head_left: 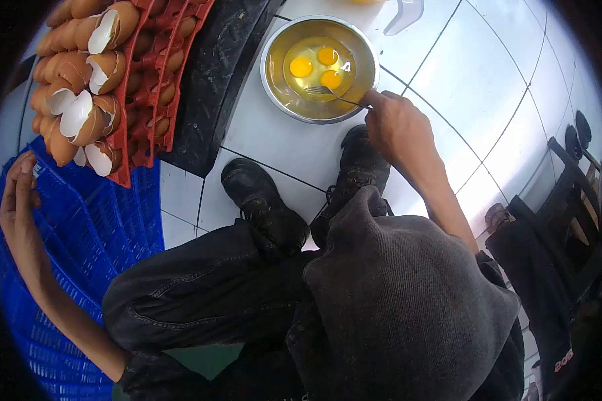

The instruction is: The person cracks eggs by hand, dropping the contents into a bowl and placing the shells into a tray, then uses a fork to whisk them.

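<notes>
In my right hand (398,123) is a fork (341,99), its tines dipping into a metal bowl (274,100) on the tiled floor. Inside the bowl lie three whole egg yolks (302,67) in clear egg white. My left hand (21,184) is at the far left, by the rim of a blue plastic basket (114,214), its fingers partly bent and nothing visible in them. Above that hand, red egg trays (122,157) hold brown eggs (63,149) and broken shells (77,119).
The trays rest beside a black surface (204,87). My black shoes (264,207) stand below the bowl. A clear plastic handle (406,15) shows at the top. Dark cloth (532,274) and a dark frame are at the right.
</notes>
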Action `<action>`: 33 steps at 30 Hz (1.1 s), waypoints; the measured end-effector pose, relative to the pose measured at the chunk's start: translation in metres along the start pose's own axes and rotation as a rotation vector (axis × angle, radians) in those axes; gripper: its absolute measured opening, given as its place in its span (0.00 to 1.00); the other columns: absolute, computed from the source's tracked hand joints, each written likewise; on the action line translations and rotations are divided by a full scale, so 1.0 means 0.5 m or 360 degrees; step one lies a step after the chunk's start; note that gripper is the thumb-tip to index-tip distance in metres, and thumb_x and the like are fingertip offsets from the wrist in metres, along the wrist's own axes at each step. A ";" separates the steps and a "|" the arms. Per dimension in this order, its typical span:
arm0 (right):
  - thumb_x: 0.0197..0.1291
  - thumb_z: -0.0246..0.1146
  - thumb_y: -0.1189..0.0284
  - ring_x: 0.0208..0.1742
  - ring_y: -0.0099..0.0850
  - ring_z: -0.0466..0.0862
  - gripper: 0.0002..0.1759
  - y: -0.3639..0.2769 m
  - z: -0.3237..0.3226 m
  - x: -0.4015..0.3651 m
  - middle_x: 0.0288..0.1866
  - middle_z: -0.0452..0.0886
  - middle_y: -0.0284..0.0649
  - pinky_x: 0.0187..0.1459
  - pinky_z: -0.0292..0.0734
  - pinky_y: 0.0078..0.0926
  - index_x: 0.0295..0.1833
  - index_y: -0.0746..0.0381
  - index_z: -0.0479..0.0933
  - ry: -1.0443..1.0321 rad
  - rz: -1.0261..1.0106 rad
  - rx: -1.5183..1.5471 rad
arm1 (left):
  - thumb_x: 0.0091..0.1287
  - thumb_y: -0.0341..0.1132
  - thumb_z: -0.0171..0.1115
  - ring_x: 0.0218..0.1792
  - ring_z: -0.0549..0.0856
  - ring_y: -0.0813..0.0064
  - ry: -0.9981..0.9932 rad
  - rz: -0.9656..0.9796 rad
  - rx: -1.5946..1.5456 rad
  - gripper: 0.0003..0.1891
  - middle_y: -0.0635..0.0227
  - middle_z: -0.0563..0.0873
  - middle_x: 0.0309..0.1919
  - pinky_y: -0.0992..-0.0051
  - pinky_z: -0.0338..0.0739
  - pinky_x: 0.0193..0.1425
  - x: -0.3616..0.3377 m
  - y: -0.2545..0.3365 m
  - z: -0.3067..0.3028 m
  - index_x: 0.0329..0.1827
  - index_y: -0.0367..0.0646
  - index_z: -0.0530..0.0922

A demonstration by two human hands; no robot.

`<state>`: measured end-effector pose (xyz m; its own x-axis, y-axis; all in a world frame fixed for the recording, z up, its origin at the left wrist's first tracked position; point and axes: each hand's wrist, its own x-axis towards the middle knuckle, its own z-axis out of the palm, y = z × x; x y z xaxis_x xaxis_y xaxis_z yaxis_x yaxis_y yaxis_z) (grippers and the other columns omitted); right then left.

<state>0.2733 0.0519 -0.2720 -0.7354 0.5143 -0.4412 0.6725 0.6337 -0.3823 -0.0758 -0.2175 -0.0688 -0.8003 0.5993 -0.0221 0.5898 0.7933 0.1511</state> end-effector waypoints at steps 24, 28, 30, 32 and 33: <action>0.58 0.55 0.77 0.36 0.49 0.85 0.13 0.008 0.002 -0.009 0.37 0.84 0.50 0.40 0.82 0.44 0.47 0.63 0.81 0.0000 -0.0056 0.0114 | 0.72 0.47 0.58 0.34 0.68 0.84 -0.0041 -0.0032 -0.0002 0.20 0.75 0.81 0.42 0.84 0.63 0.39 0.005 0.000 -0.005 0.56 0.42 0.83; 0.58 0.54 0.77 0.36 0.48 0.86 0.15 0.007 0.003 -0.008 0.38 0.84 0.50 0.41 0.82 0.43 0.48 0.62 0.82 -0.0014 -0.0032 0.0127 | 0.72 0.47 0.58 0.34 0.68 0.83 0.0017 0.0041 0.0050 0.20 0.75 0.81 0.42 0.83 0.63 0.39 0.000 -0.005 0.001 0.56 0.43 0.83; 0.58 0.54 0.77 0.36 0.48 0.86 0.15 0.007 0.000 -0.011 0.38 0.84 0.50 0.41 0.82 0.43 0.49 0.62 0.82 -0.0026 -0.0027 0.0137 | 0.72 0.47 0.58 0.34 0.68 0.83 0.0035 0.0036 0.0065 0.20 0.75 0.81 0.42 0.83 0.64 0.39 0.000 -0.006 0.003 0.57 0.43 0.83; 0.58 0.54 0.77 0.36 0.47 0.86 0.15 0.007 -0.002 -0.014 0.38 0.84 0.50 0.41 0.82 0.42 0.49 0.62 0.82 -0.0022 -0.0034 0.0143 | 0.72 0.47 0.58 0.34 0.69 0.83 0.0015 -0.0014 0.0045 0.19 0.75 0.82 0.43 0.83 0.64 0.39 0.003 -0.002 0.001 0.57 0.43 0.83; 0.58 0.54 0.77 0.36 0.47 0.86 0.15 0.006 -0.004 -0.015 0.38 0.84 0.50 0.42 0.82 0.42 0.49 0.62 0.82 -0.0036 -0.0018 0.0148 | 0.72 0.46 0.58 0.35 0.69 0.83 0.0007 -0.0009 0.0068 0.19 0.75 0.82 0.43 0.83 0.64 0.39 0.003 -0.001 -0.001 0.57 0.43 0.83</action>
<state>0.2807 0.0511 -0.2684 -0.7414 0.4937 -0.4545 0.6700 0.5822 -0.4605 -0.0773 -0.2172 -0.0684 -0.8042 0.5941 -0.0182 0.5891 0.8008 0.1086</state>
